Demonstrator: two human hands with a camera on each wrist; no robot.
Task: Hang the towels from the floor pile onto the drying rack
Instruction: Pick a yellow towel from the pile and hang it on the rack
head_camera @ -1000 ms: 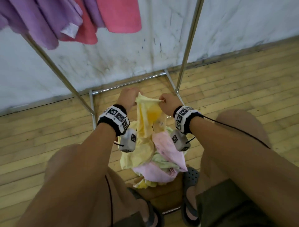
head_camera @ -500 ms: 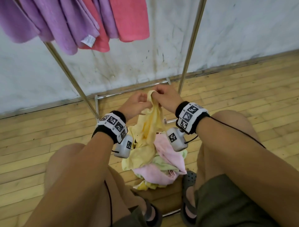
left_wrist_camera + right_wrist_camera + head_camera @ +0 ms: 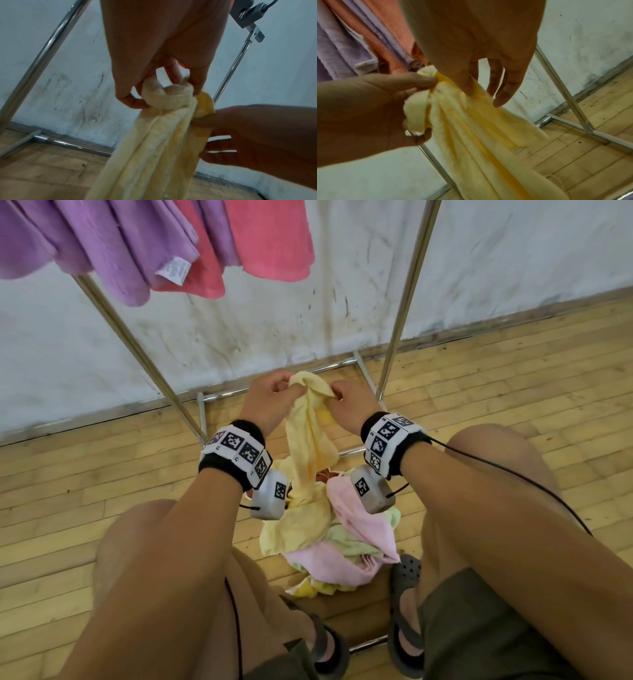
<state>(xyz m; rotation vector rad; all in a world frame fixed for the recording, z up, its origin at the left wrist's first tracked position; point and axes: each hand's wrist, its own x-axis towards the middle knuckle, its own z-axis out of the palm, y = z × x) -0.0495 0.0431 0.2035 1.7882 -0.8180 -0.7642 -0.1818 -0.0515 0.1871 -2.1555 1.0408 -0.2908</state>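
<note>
A pale yellow towel (image 3: 310, 433) (image 3: 154, 142) (image 3: 471, 128) hangs bunched from both hands above the floor pile (image 3: 342, 542) of yellow, pink and green towels. My left hand (image 3: 270, 402) (image 3: 154, 86) grips its bunched top edge. My right hand (image 3: 346, 405) (image 3: 471, 83) pinches the same edge right beside it. The towel's lower end still trails into the pile. The chrome drying rack (image 3: 404, 302) stands just behind, with purple towels (image 3: 113, 244) and pink towels (image 3: 270, 237) hung on it at the upper left.
My knees flank the pile, sandalled feet (image 3: 404, 628) close to it. The rack's base bars (image 3: 274, 385) lie on the wooden floor by a scuffed white wall (image 3: 513, 261). A black cable (image 3: 513, 477) runs along my right forearm.
Both hands have risen with the yellow towel and drawn close together at its top edge. More of the towel has lifted off the pile, and the view has tilted up.
</note>
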